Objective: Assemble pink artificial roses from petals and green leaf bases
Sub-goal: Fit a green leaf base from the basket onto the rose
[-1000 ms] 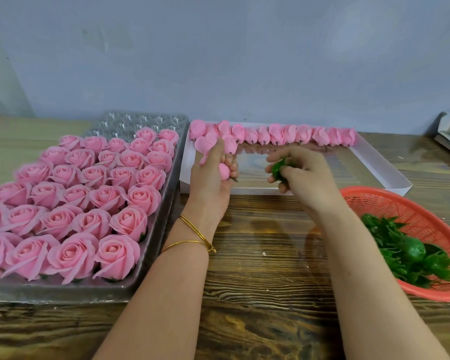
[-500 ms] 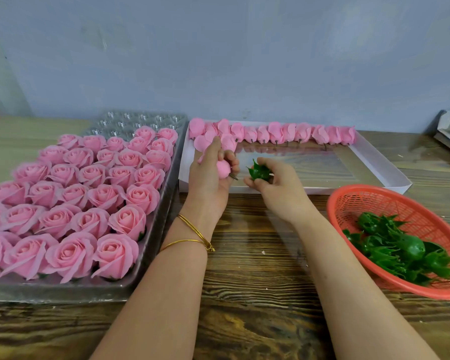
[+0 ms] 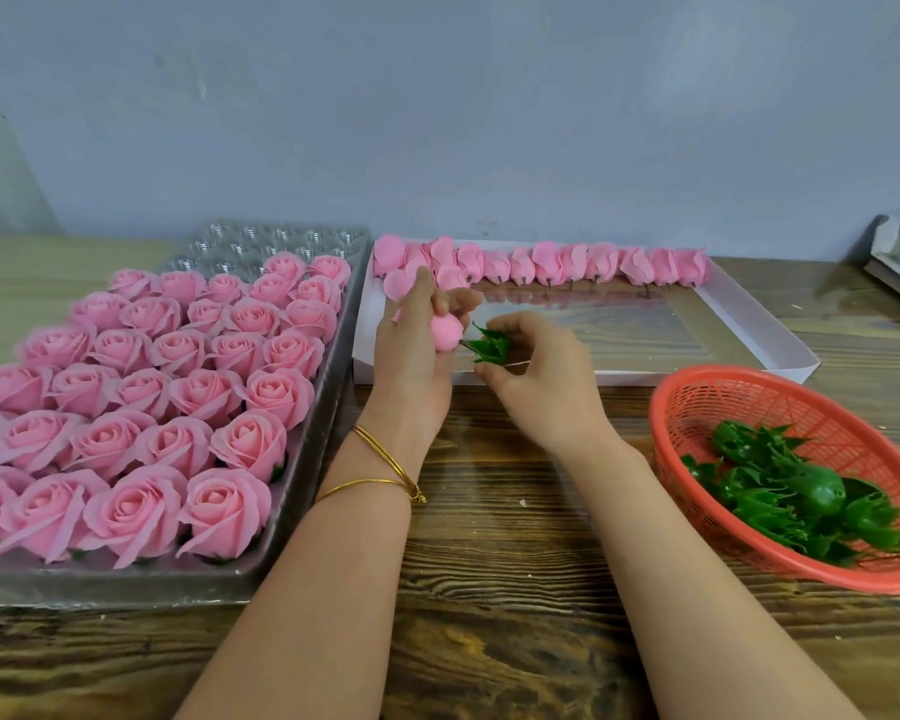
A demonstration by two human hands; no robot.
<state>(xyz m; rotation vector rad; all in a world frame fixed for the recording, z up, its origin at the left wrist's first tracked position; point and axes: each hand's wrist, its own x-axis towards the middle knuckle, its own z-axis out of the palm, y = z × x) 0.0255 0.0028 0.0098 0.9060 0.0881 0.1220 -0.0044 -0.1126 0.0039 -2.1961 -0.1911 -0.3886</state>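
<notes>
Currently a red plastic mesh basket (image 3: 739,370) is sitting beside the right hand (image 3: 536,376), keeping spare bases within reach. Left hand (image 3: 411,366) is gripping a pink foam rose bud (image 3: 448,332), stem end facing right. Right hand is pinching a green spiky plastic leaf base (image 3: 492,345), lining it up almost touching the bud. Behind them, a white cardboard tray (image 3: 671,377) is holding unfinished buds.

Bare table (image 3: 494,605) lies open between the tray of roses (image 3: 310,449) on the left and the red basket (image 3: 811,418) on the right, crossed only by the person's forearms (image 3: 333,563). Behind it, the white box (image 3: 645,377) has a free floor, with buds (image 3: 598,265) lining its far wall.
</notes>
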